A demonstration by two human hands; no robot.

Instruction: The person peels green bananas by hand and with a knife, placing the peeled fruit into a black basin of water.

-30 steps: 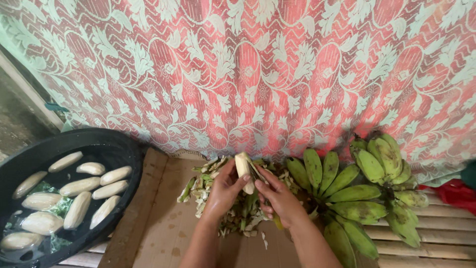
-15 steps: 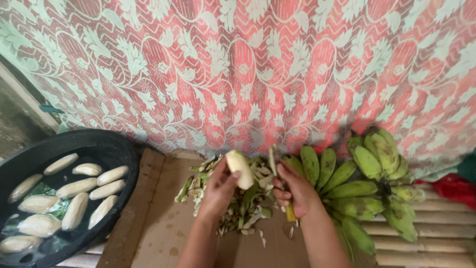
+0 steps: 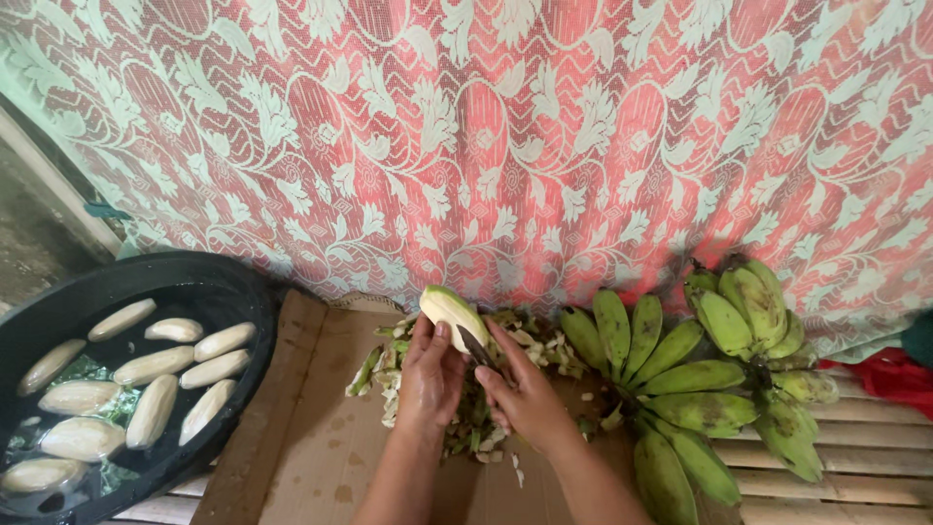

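My left hand (image 3: pixel 430 374) grips a partly peeled banana (image 3: pixel 450 313), pale flesh showing with a strip of green skin at its tip. My right hand (image 3: pixel 523 394) holds a small knife (image 3: pixel 476 347) whose dark blade lies against the banana's lower side. Both hands hover over a pile of green peelings (image 3: pixel 466 408) on a sheet of brown cardboard (image 3: pixel 321 447).
A black basin (image 3: pixel 209 292) at the left holds several peeled bananas in water. Bunches of green bananas (image 3: pixel 700 374) lie at the right on a slatted wooden floor. A red and white lace curtain (image 3: pixel 505 136) hangs behind. A red cloth (image 3: pixel 889 374) lies at the far right.
My hands have come back together on the banana. The knife, held away to the right half a second ago, is now against the fruit.
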